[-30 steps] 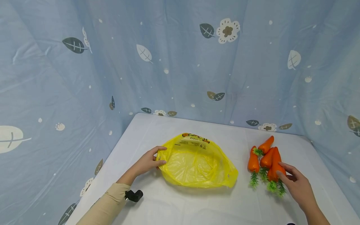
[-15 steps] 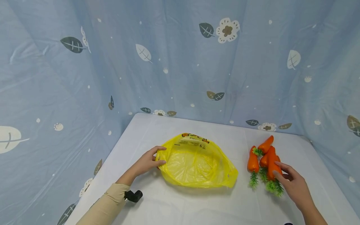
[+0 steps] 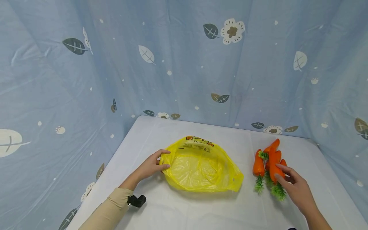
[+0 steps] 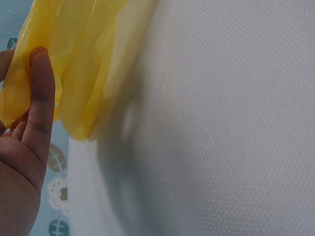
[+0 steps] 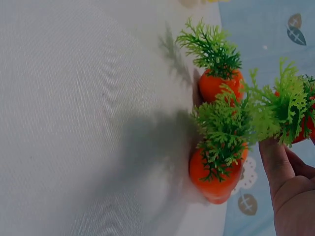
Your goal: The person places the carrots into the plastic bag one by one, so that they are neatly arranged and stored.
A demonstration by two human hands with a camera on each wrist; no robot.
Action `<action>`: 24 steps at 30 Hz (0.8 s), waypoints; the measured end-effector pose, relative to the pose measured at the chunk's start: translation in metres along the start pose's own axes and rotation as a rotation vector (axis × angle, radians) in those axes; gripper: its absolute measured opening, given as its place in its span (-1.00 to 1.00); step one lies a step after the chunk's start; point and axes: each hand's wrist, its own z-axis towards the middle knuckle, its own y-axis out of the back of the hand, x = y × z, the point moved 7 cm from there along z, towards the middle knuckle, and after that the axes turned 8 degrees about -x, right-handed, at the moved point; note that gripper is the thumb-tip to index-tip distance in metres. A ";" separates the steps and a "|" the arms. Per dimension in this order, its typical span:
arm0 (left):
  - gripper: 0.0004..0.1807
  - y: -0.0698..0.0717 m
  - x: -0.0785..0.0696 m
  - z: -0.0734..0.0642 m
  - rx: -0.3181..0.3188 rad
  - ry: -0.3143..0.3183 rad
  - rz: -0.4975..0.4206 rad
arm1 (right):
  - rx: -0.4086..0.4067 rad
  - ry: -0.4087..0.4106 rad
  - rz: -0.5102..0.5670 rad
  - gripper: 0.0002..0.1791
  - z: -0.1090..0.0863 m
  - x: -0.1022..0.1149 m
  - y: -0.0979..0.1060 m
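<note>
On the left side of a yellow plastic bag (image 3: 201, 183), my left hand (image 3: 150, 165) pinches the rim between thumb and fingers. The bag's mouth spreads wide toward me. In the left wrist view, yellow film (image 4: 91, 64) hangs in folds beside the thumb. At the right, my right hand (image 3: 297, 188) grips an orange toy carrot (image 3: 274, 171) with green plastic leaves. It overlaps several other carrots in the head view; one carrot (image 3: 258, 166) lies just left of them. The right wrist view has the held carrot's leaves (image 5: 283, 105) above my fingers, apart from a carrot (image 5: 211, 174) on the table.
A white cloth covers the table (image 3: 201, 210). Blue curtain (image 3: 184, 64) with leaf and flower prints stands behind it and at both sides. A black device (image 3: 137, 201) sits at my left wrist.
My right hand has shifted left, bringing the gripped carrot across the others in the pile. My left hand and the bag have stayed in place.
</note>
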 end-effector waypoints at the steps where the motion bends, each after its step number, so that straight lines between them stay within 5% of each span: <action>1: -0.34 0.000 0.000 0.000 0.000 0.000 -0.001 | -0.002 0.003 -0.004 -0.31 0.000 0.001 0.000; 24: -0.33 -0.005 0.000 0.000 0.002 0.000 -0.009 | 0.043 0.057 0.013 -0.35 -0.008 0.020 -0.010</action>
